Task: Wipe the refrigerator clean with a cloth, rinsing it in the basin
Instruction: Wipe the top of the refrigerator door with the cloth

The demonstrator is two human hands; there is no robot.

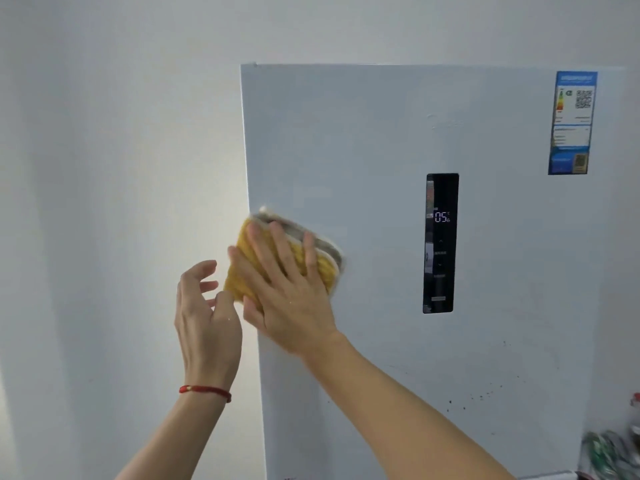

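A: So, which step is in hand now?

B: The wiping one, I think. The right hand (287, 292) presses the cloth (284, 254) flat on the fridge (381, 140) door, near its left edge and about level with the display (440, 242). Its fingers (277, 244) are straight and spread over the yellow side; they push the cloth, they do not curl around it.

A: And the left hand (207, 320)?

B: It is just beside the cloth, in front of the wall (104, 168). Its fingers are loosely curled and hold nothing. The thumb seems to touch the lower corner of the cloth, but I cannot tell for sure.

A: How much is left?

B: In my judgement, quite a lot. Dark specks (485, 396) sit on the lower right part of the door, well apart from the cloth.

A: What does the next move need?

B: Probably firm strokes across and downward toward those specks, going around the display and the label (573, 123). The basin is not in view, so rinsing means turning away from the door.
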